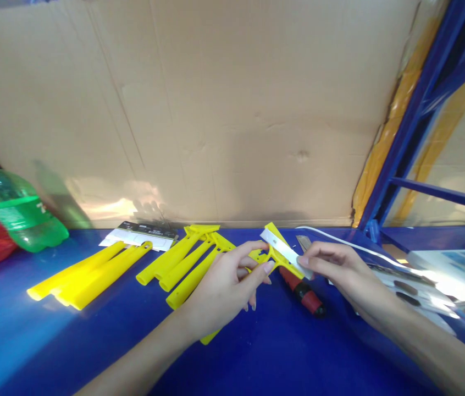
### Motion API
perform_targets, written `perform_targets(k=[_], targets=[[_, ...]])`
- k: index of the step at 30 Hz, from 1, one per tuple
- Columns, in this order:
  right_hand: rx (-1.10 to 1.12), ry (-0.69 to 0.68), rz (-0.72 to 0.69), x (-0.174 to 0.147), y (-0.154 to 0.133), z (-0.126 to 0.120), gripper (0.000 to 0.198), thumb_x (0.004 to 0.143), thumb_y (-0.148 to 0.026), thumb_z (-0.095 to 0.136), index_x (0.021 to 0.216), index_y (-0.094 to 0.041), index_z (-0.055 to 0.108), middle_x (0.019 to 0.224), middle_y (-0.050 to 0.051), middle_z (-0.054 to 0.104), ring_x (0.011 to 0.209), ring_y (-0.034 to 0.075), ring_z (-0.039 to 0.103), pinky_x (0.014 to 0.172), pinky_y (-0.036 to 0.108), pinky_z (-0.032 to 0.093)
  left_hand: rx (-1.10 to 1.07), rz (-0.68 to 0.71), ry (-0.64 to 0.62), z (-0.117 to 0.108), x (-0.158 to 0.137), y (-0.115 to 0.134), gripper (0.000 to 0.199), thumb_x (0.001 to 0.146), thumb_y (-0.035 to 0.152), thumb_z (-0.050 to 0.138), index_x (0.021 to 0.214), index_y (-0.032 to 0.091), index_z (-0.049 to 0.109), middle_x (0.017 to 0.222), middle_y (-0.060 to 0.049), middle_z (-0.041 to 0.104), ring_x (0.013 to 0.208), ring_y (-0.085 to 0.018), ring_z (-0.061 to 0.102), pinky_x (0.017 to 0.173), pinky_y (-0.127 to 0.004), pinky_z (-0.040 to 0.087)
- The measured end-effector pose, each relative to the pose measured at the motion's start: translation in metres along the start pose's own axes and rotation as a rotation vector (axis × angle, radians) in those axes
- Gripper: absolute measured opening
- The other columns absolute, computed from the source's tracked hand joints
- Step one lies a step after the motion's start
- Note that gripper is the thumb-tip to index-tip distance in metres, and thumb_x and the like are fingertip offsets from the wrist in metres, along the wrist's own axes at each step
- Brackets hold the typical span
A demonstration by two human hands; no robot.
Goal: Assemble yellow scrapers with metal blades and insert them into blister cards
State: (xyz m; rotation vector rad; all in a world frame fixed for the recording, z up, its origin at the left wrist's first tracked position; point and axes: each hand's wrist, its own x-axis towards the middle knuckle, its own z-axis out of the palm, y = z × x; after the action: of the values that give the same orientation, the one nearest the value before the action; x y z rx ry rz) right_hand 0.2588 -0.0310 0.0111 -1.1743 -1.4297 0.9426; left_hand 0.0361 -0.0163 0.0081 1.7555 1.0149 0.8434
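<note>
A yellow scraper (276,254) is held just above the blue tabletop (92,341), between both hands. The left hand (226,286) is clenched on its neck, handle running down-left under the palm. The right hand (335,269) pinches the white blade strip (284,250) at the head; this strip's long axis slants from upper left to lower right.
</note>
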Motion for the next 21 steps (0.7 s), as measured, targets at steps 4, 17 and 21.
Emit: perform_targets(k=[4,17,21], targets=[[-0.040,-0.050,-0.081,0.000,0.004,0.002,0.046,0.072,-0.062,0.084,0.057,-0.022,0.068,0.060,0.001,0.062,0.062,0.018,0.056,0.064,0.030,0.047,0.079,0.039,0.042,-0.002,0.000,-0.001,0.072,0.087,0.051,0.072,0.149,0.029,0.044,0.079,0.004,0.066,0.053,-0.012,0.061,0.048,-0.022,0.050],[-0.183,-0.046,-0.144,-0.003,0.004,0.003,0.046,0.077,-0.062,0.079,0.059,-0.021,0.068,0.058,0.001,0.064,0.057,0.017,0.058,0.056,0.029,0.047,0.614,0.385,0.042,-0.014,0.000,-0.010,0.051,0.101,0.040,0.057,0.151,0.037,0.049,0.130,-0.005,0.073,0.113,-0.027,0.071,0.096,-0.038,0.056],[-0.222,-0.095,-0.148,-0.004,0.006,0.002,0.043,0.082,-0.060,0.076,0.065,-0.021,0.074,0.065,0.004,0.071,0.063,0.021,0.064,0.061,0.031,0.052,0.772,0.466,-0.015,-0.020,0.000,-0.008,0.048,0.105,0.034,0.047,0.153,0.037,0.047,0.141,-0.007,0.067,0.119,-0.028,0.069,0.105,-0.045,0.052]])
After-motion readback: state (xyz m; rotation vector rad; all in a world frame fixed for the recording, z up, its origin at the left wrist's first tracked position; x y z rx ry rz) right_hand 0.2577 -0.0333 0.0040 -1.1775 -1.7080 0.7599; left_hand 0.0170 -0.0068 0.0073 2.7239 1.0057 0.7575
